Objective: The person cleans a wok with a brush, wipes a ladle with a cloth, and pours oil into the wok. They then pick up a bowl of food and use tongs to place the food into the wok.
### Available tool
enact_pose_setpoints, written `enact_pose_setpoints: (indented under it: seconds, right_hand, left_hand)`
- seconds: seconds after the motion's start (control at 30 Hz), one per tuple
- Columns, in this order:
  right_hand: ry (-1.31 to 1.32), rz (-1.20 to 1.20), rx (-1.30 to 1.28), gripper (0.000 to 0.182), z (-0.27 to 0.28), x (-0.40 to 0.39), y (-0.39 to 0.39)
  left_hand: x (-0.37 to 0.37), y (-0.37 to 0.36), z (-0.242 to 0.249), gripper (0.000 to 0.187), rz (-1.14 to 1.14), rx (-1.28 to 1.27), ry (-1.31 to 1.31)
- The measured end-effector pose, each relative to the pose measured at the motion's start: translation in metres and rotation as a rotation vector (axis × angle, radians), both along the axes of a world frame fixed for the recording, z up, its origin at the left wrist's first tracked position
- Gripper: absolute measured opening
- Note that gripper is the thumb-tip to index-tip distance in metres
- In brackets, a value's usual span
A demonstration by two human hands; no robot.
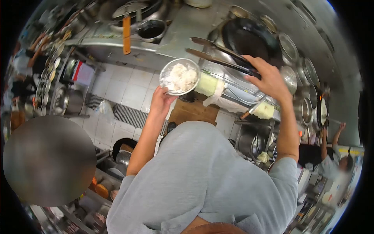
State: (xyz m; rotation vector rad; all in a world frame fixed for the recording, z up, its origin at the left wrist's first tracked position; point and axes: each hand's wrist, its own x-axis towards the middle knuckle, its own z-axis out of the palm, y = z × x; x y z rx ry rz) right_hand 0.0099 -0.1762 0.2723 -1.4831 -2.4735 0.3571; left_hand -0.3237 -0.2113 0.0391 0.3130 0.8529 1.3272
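My left hand [163, 102] grips the near edge of a round bowl [161, 74] and holds it out over the counter's front edge. White, floury-looking pieces [181, 77] fill the bowl. My right hand [269, 76] is closed around a pair of dark metal tongs [224, 56], whose tips point left and stand apart. The tongs reach across in front of a large dark wok [251, 41]. Between the bowl and my right hand, a pale green cloth [206, 84] lies along the counter edge.
A saucepan of dark liquid [152, 31] and an orange-handled utensil [126, 35] are at the back left. Metal pots [306, 111] line the right side. Another person [331, 156] works at the far right. A cardboard sheet [193, 111] lies on the tiled floor.
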Motion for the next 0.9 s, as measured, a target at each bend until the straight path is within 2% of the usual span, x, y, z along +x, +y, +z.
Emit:
enact_pose_setpoints:
  seconds: [0.07, 0.17, 0.23, 0.3, 0.33, 0.37, 0.4, 0.47, 0.6, 0.67, 0.73, 0.77, 0.9]
  right_hand:
    - [0.076, 0.014, 0.102, 0.056, -0.037, 0.017, -0.003]
    - [0.298, -0.185, 0.013, 0.06, -0.1, 0.024, -0.016]
    - [0.485, -0.373, -0.23, 0.059, -0.137, 0.017, -0.027]
    - [0.594, -0.473, -0.337, 0.055, -0.195, 0.011, -0.033]
    - [0.613, -0.501, -0.368, 0.052, -0.192, -0.002, -0.042]
    - [0.596, -0.54, -0.315, 0.05, -0.195, -0.013, -0.051]
    - [0.579, -0.522, -0.136, 0.048, -0.223, -0.023, -0.054]
    - [0.68, -0.665, -0.191, 0.044, -0.2, -0.04, -0.076]
    - [0.761, -0.824, -0.06, 0.042, -0.197, -0.026, -0.11]
    - [0.705, -0.921, -0.119, 0.041, -0.196, -0.026, -0.13]
    - [0.677, -0.977, -0.222, 0.039, -0.158, -0.039, -0.151]
    - [0.649, -0.983, -0.229, 0.042, -0.152, -0.079, -0.134]
    - [0.619, -0.929, -0.112, 0.039, -0.177, -0.094, -0.142]
  left_hand:
    - [0.011, -0.002, -0.001, 0.043, -0.023, 0.005, 0.006]
    - [0.021, -0.008, 0.005, 0.046, -0.074, 0.074, 0.027]
    - [0.025, -0.01, 0.004, 0.05, -0.135, 0.102, 0.036]
    - [0.034, -0.009, 0.007, 0.055, -0.225, 0.14, 0.029]
    - [0.036, -0.006, 0.012, 0.056, -0.294, 0.171, 0.022]
    - [0.043, -0.004, 0.023, 0.059, -0.358, 0.182, 0.02]
    - [0.046, -0.004, 0.033, 0.061, -0.419, 0.191, 0.021]
    - [0.046, -0.002, 0.042, 0.064, -0.48, 0.142, 0.056]
    - [0.071, 0.013, 0.057, 0.056, -0.7, 0.121, 0.047]
    - [0.081, 0.016, 0.073, 0.056, -0.823, 0.11, 0.073]
    - [0.086, 0.03, 0.09, 0.055, -0.968, 0.104, 0.071]
    - [0.054, 0.058, 0.093, 0.055, -1.014, 0.095, 0.054]
    - [0.084, 0.06, 0.112, 0.063, -1.232, 0.081, 0.042]
